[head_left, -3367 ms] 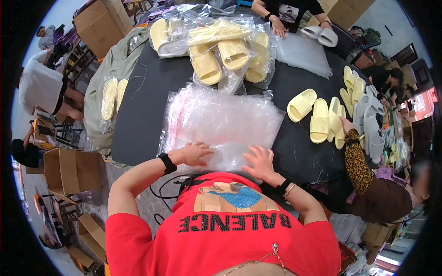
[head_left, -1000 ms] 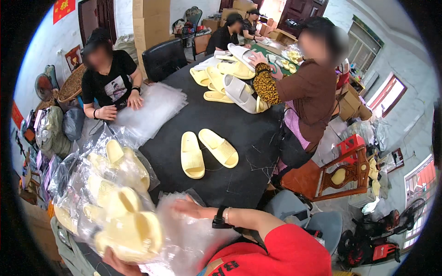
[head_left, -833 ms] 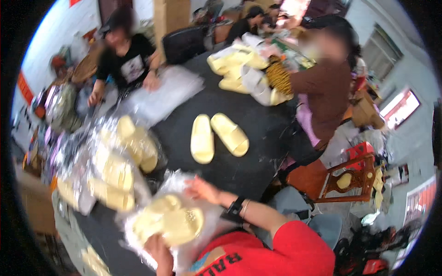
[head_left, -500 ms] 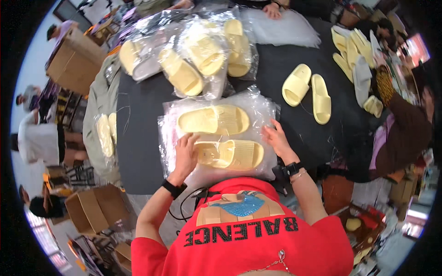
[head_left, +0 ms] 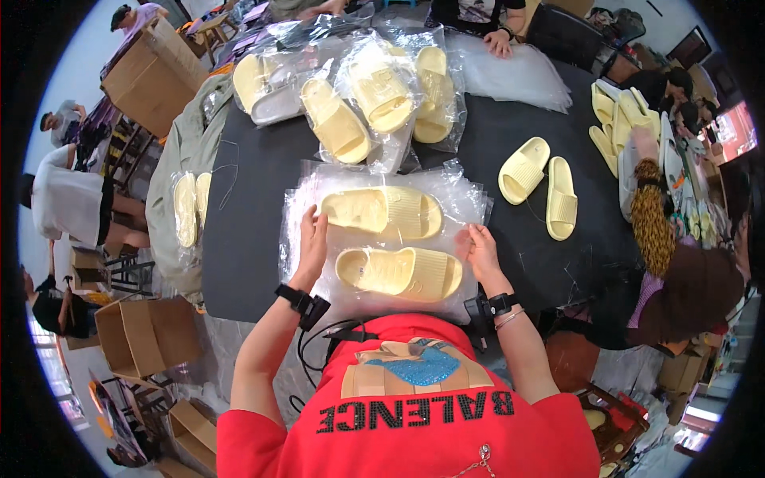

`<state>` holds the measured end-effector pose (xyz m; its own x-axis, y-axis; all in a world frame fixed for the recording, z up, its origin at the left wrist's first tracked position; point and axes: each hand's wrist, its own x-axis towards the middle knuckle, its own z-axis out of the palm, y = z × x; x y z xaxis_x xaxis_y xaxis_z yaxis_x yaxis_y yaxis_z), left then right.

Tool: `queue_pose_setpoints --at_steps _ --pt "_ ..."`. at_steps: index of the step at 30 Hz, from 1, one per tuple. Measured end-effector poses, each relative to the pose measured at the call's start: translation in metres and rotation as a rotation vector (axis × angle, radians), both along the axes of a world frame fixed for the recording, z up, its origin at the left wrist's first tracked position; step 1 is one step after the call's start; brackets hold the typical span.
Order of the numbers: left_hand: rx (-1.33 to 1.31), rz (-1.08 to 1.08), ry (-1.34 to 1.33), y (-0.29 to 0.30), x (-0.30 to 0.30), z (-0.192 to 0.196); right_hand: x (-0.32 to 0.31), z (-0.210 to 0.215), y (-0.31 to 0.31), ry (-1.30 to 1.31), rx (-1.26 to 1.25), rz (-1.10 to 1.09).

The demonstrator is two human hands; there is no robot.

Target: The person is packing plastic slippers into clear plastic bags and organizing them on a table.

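Two pale yellow slide slippers, an upper slipper (head_left: pixel 410 211) and a lower slipper (head_left: pixel 438 275), lie side by side with toes to the right. They seem to be inside a clear plastic bag (head_left: pixel 470 195) on top of a stack of similar bags. My left hand (head_left: pixel 312 251) rests at the bag's left side, fingers stretched out beside the upper slipper's heel. Over at the bag's right edge, my right hand (head_left: pixel 483 253) is closed, with thumb and fingertips pinching the film.
Bagged yellow slippers (head_left: pixel 382 95) are heaped at the far side of the black table (head_left: pixel 247 239). To the right lies a loose pair of slippers (head_left: pixel 562 199). Flat plastic bags (head_left: pixel 514 76) lie beyond, near another person's hand (head_left: pixel 500 41). More slippers (head_left: pixel 625 119) are piled far right.
My left hand has moved from the lower slipper's heel up to the bag's left side, its fingers straightening. My right hand has closed at the bag's right edge. The view has shifted slightly.
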<state>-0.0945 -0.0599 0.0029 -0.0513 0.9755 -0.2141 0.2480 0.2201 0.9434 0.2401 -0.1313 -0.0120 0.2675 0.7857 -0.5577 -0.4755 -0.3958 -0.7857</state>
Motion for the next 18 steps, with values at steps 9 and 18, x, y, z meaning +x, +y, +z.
queue_pose_setpoints --at_steps 9,18 --pt "0.091 -0.282 0.003 0.041 0.001 0.025 0.007 -0.019 -0.001 -0.044 0.063 0.000" --pt "-0.348 -0.218 -0.915 0.023 -0.017 0.095 0.013 -0.021 0.010 -0.010 0.034 -0.061"
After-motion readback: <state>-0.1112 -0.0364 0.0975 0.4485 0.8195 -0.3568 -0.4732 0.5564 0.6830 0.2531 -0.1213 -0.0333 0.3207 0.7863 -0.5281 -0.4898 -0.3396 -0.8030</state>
